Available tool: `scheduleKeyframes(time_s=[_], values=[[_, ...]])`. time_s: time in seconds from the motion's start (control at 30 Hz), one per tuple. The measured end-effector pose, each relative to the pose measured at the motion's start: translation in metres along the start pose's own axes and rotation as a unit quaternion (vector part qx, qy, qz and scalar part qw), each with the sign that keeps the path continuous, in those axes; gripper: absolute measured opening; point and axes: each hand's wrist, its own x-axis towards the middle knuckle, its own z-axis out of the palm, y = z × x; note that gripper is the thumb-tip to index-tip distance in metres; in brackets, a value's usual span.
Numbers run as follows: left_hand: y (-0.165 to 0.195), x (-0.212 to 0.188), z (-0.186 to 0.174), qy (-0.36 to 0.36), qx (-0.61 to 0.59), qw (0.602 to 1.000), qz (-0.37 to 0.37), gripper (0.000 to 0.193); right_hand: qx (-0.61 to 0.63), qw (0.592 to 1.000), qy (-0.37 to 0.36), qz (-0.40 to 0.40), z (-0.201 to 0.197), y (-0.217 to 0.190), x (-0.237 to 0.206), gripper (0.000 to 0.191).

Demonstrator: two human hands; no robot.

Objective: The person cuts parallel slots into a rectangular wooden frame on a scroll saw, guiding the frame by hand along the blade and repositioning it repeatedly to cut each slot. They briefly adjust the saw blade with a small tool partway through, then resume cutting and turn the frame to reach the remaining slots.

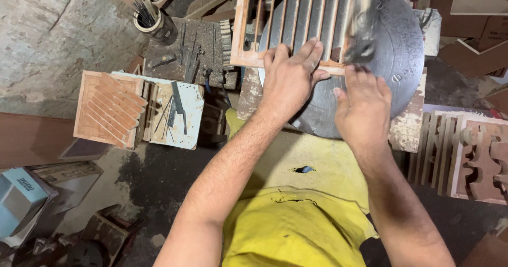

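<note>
The fingers (304,52) of the left hand (288,79) lie spread and flat, released, pressing down on the lower edge of a slatted wooden panel (288,21); they clasp nothing. The right hand (365,108) sits just beside it, palm down, its fingers (365,76) straight and loose at the panel's lower right corner; whether the tips touch the wood I cannot tell, since a grey blurred shape (362,29) lies right above them.

The panel rests on a round dark metal plate (399,50), which sits on a paint-spattered desk (407,132). Both forearms reach out over a yellow garment (296,224) worn by the person.

To the left, well apart from the hands, a second slatted wooden piece (108,108) lies beside a pale board carrying thin metal blades (172,111). Further up, a round tin (153,21) holds a bundle of thin rods. At the right edge stands a stack of cut-out wooden shapes (471,156). A blue box (18,195) lies at lower left on the floor.
</note>
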Motion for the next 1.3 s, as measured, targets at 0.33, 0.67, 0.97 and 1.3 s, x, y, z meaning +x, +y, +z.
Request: scheduleKeyframes(time_s=[0.33,0.67,0.97,1.3], values=[[0.019,-0.027,-0.01,-0.035,0.113,0.993,0.0,0.058,-0.08,0.996,-0.049,0.012,-0.001,-0.004,0.007,0.06],[0.027,-0.046,-0.017,-0.059,0.118,0.991,0.037,0.056,-0.053,0.996,-0.059,0.033,0.002,0.002,0.018,0.063],[0.057,-0.057,-0.02,-0.087,0.136,0.983,0.088,0.062,-0.009,0.995,-0.093,0.038,-0.007,0.016,0.026,0.047],[0.1,-0.045,0.0,-0.069,0.185,0.979,0.05,0.056,-0.05,0.977,-0.197,0.057,-0.009,0.038,0.037,0.022]])
